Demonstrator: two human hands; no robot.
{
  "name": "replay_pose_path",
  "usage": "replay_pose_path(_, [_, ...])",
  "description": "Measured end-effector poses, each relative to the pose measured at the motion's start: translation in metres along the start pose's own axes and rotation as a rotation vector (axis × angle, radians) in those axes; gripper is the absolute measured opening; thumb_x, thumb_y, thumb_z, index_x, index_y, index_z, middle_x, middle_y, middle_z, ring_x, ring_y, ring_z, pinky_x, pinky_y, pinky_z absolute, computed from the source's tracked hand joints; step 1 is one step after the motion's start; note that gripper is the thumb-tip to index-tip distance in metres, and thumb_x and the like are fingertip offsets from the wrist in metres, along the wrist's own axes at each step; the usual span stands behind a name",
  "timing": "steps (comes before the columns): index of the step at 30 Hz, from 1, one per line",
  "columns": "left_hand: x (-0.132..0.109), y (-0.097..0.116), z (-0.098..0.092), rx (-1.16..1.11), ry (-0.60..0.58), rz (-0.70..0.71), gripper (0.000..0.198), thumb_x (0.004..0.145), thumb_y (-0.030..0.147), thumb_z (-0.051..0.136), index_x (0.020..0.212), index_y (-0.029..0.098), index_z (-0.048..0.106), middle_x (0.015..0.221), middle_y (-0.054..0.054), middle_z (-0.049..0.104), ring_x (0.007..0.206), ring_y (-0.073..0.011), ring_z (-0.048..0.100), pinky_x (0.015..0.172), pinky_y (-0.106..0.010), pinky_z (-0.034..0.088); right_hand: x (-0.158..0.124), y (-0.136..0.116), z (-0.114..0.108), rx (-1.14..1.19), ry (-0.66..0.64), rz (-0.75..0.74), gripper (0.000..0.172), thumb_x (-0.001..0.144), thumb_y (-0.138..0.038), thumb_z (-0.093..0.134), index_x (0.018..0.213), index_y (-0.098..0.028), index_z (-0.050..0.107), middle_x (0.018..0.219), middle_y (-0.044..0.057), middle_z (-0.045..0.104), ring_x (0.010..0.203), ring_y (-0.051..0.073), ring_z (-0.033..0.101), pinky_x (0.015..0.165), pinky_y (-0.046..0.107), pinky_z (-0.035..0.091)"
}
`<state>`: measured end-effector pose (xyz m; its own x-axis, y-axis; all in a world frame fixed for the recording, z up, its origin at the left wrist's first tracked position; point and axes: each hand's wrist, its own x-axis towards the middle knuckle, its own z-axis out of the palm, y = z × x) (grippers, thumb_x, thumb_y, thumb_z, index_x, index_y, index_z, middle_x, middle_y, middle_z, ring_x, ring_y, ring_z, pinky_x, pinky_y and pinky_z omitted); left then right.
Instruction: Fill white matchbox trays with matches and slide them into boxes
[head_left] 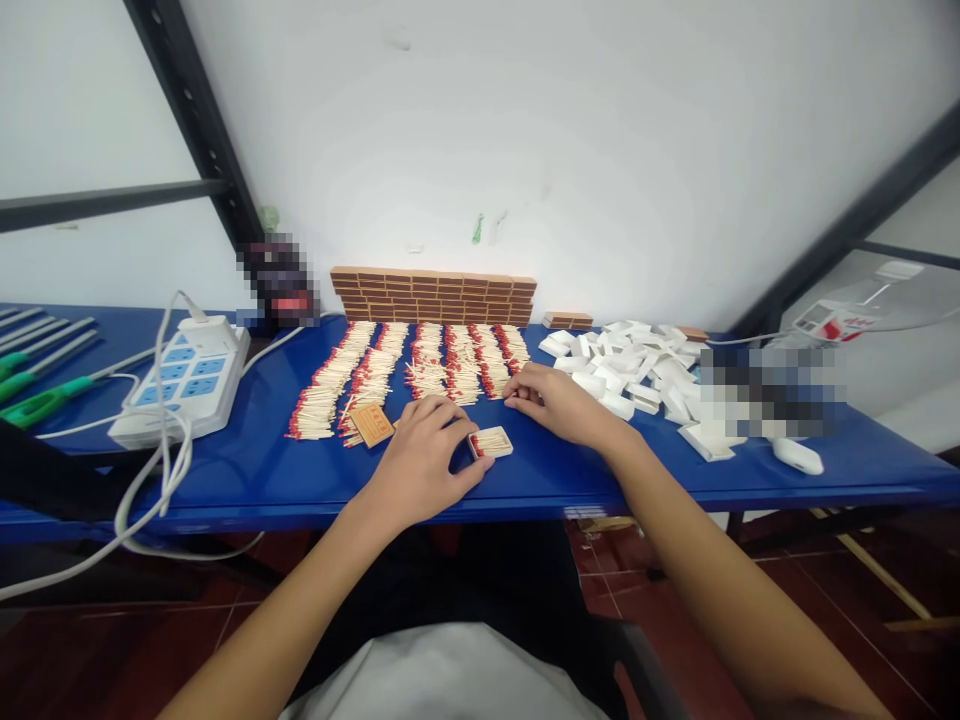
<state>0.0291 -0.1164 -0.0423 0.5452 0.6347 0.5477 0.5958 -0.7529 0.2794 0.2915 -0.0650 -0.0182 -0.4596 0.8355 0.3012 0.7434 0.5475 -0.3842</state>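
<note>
A small white matchbox tray (491,442) with red-tipped matches in it lies near the table's front edge. My left hand (427,455) rests on the table at its left, with thumb and index finger gripping the tray's left end. Beside the back of that hand, an orange printed matchbox sleeve (371,424) leans on a row of matches. My right hand (553,402) is at the near end of the right-hand rows of loose matches (491,365). Its fingers are curled into a pinch, and whatever lies between the fingertips is hidden.
A stack of brown matchboxes (435,295) stands against the wall. White empty trays (637,365) are piled at right, near a white oval object (797,456). A power strip (187,380) with white cables and green-handled tools (49,400) occupy the left of the blue table (555,475).
</note>
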Motion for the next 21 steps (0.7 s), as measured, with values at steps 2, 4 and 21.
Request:
replay_pose_path(2, [0.0000, -0.0003, 0.0002, -0.003, -0.003, 0.006, 0.023, 0.097, 0.038, 0.073, 0.110, 0.019, 0.074, 0.115, -0.009, 0.073, 0.118, -0.0295, 0.062, 0.105, -0.050, 0.046, -0.0004, 0.0035, 0.0044, -0.005, -0.002, 0.008, 0.013, 0.101, -0.024, 0.060, 0.095, -0.021, 0.071, 0.091, 0.006, 0.065, 0.081, 0.022, 0.061, 0.074, 0.034, 0.045])
replay_pose_path(4, [0.0002, -0.0004, 0.0002, -0.008, -0.006, 0.004, 0.022, 0.097, 0.038, 0.073, 0.110, 0.020, 0.074, 0.115, -0.009, 0.073, 0.118, -0.0292, 0.062, 0.105, -0.049, 0.046, -0.0014, 0.0047, 0.0062, -0.019, -0.002, 0.018, 0.013, 0.101, -0.024, 0.060, 0.093, -0.021, 0.070, 0.091, 0.006, 0.065, 0.081, 0.021, 0.060, 0.072, 0.033, 0.045])
replay_pose_path(21, [0.0001, 0.0004, -0.0001, -0.009, -0.015, -0.006, 0.023, 0.097, 0.037, 0.073, 0.111, 0.019, 0.074, 0.115, -0.009, 0.073, 0.117, -0.0303, 0.061, 0.106, -0.051, 0.047, 0.0023, 0.0027, 0.0043, -0.070, -0.013, 0.031, 0.012, 0.101, -0.019, 0.059, 0.090, -0.020, 0.063, 0.089, 0.005, 0.063, 0.079, 0.022, 0.059, 0.071, 0.032, 0.041])
